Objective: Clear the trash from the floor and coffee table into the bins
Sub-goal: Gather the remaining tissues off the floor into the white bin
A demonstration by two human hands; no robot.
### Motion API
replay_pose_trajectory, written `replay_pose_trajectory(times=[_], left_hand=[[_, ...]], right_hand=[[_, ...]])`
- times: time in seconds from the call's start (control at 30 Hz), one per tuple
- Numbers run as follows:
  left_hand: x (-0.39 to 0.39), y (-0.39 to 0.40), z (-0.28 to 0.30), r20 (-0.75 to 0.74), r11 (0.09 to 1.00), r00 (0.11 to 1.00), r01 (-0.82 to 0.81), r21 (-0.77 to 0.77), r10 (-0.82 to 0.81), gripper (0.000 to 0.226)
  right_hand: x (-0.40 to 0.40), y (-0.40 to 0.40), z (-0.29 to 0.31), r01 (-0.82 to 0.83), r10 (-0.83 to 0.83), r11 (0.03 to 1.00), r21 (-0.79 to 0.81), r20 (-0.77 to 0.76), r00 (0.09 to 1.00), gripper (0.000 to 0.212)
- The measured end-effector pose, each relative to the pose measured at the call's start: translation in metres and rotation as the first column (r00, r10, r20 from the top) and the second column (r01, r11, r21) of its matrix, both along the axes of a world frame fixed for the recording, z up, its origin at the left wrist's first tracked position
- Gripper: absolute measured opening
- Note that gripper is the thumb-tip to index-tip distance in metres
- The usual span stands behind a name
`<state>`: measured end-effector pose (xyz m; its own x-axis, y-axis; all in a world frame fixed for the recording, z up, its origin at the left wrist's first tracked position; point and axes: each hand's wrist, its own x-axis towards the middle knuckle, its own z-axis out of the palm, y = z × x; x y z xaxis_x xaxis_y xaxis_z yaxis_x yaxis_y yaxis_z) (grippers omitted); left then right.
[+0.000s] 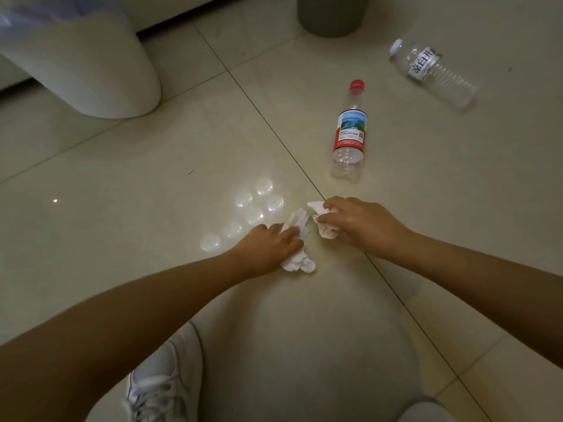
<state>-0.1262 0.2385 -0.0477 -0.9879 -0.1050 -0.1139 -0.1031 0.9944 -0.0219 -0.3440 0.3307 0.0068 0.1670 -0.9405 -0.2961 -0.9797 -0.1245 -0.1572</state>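
On the tiled floor (pixel 122 184), white bin (pixel 91 71) far left, grey bin (pixel 332 16) top. I see both arms stretched forward: left hand (pixel 268 248) gripping one crumpled tissue (pixel 300 263), right hand (pixel 362 222) pinching another tissue (pixel 326 231). Two bottles lie beyond.

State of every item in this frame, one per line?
Left hand: gripping a crumpled tissue on the floor.
Right hand: pinching a second tissue.
Red-capped bottle: capped, lying on its side.
White-capped bottle: capped, lying down.
Grey bin: upright, top out of view.
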Motion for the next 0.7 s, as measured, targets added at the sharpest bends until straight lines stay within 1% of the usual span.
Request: replay_pose_trajectory(times=[0.13, 0.23, 0.33, 0.43, 0.5, 0.6, 0.7], left_hand=[[-0.004, -0.011, 0.004, 0.005, 0.996, 0.996, 0.088, -0.001, -0.088, 0.024], [0.000, -0.023, 0.008, 0.021, 0.991, 0.991, 0.131, 0.025, -0.131, 0.027], [0.006, -0.020, 0.011, 0.000, 0.992, 0.992, 0.130, 0.009, -0.130, 0.034], [0.005, -0.015, 0.009, -0.033, 0.993, 0.994, 0.109, 0.048, -0.108, 0.026], [0.004, -0.014, 0.007, -0.019, 0.992, 0.992, 0.124, 0.018, -0.124, 0.027], [0.002, -0.018, 0.008, 0.014, 0.975, 0.978, 0.207, -0.078, -0.206, 0.028], [-0.003, -0.036, 0.019, -0.050, 0.948, 0.958, 0.272, -0.168, -0.284, 0.016]], right_hand=[[-0.004, 0.003, 0.005, 0.009, -0.009, 1.000, -0.013, -0.007, 1.000, 0.044], [-0.008, 0.003, 0.010, 0.056, -0.056, 0.998, -0.039, 0.020, 0.998, 0.045], [-0.008, 0.003, 0.013, 0.071, -0.070, 0.996, -0.058, 0.023, 0.997, 0.044], [-0.004, 0.003, 0.013, 0.050, -0.050, 0.997, -0.063, -0.001, 0.999, 0.044], [-0.002, 0.002, 0.012, 0.036, -0.037, 0.997, -0.066, -0.021, 0.999, 0.044], [0.002, -0.001, 0.013, 0.019, -0.022, 0.998, -0.064, -0.054, 0.998, 0.045], [0.007, -0.007, 0.023, -0.023, 0.015, 0.995, -0.098, -0.082, 0.997, 0.048]])
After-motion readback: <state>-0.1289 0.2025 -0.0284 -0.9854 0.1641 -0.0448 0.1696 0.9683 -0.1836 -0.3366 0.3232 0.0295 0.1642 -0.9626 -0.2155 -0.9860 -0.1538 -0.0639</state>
